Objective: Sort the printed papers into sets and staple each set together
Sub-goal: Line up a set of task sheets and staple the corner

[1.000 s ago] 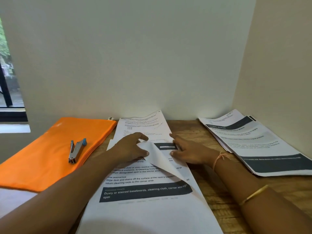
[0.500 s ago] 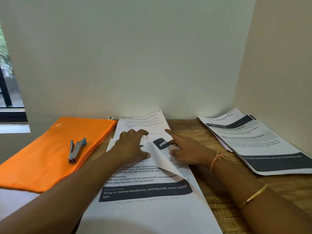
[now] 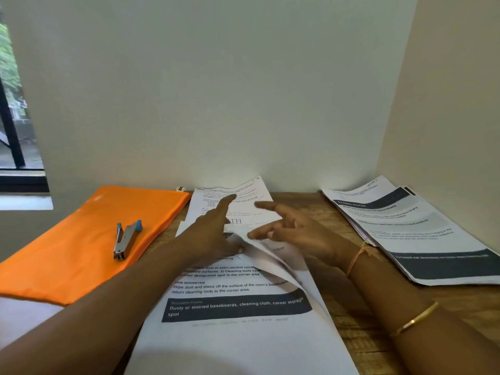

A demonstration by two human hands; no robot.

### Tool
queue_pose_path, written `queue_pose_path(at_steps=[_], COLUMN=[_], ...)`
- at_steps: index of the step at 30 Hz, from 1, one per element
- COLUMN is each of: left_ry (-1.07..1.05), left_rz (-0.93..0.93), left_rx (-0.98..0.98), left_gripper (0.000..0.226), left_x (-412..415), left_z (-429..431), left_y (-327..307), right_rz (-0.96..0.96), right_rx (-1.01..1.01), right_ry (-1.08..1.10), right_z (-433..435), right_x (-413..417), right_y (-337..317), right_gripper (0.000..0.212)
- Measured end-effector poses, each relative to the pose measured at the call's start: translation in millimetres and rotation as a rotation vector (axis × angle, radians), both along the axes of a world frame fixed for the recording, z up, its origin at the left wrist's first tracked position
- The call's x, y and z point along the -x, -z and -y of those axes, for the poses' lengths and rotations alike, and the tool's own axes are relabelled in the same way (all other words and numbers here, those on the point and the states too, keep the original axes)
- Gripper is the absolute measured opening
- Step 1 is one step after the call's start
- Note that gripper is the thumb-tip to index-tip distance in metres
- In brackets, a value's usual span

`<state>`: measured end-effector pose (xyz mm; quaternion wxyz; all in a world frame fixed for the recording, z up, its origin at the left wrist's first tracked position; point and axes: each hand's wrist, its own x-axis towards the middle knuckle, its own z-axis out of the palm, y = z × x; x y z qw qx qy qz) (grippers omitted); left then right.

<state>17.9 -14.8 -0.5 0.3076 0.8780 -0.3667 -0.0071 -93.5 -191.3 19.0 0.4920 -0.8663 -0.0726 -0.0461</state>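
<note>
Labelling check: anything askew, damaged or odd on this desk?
Nothing damaged. The top sheet of the central stack of white printed papers is curled up at its far right corner, between the left hand and right hand. The pile of printed papers on the right is fanned out, edges uneven.

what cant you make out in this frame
Head view only:
- top sheet: its heading, covered by the left hand and right hand.
- lifted corner: whether the left hand pinches it, blurred.
- right pile: small print blurred, near corner cut off by the frame edge.
- stapler: staples inside, hidden.
</note>
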Motion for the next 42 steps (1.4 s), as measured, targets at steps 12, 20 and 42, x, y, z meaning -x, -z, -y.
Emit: queue_pose_path(at_steps=[12,20,42], left_ry=[-0.026,-0.03,-0.04], left_rz=[-0.036,-0.021,-0.071], left_rx=[-0.021,-0.076,-0.063], left_gripper=[0.068,0.08,0.082], left_x=[-6,-9,-9], left_z=[-1,1,0], left_y=[1,5,5], right_rz=[-0.106,0.033,0.168], right_rx=[0.071,0.403,0.268], right_ry=[-0.051,0.248,0.345], right_z=[-3,23,14], right_x=[-4,-10,-10], right_y=[6,8,6], right_gripper=[0.06,0.057,0.041])
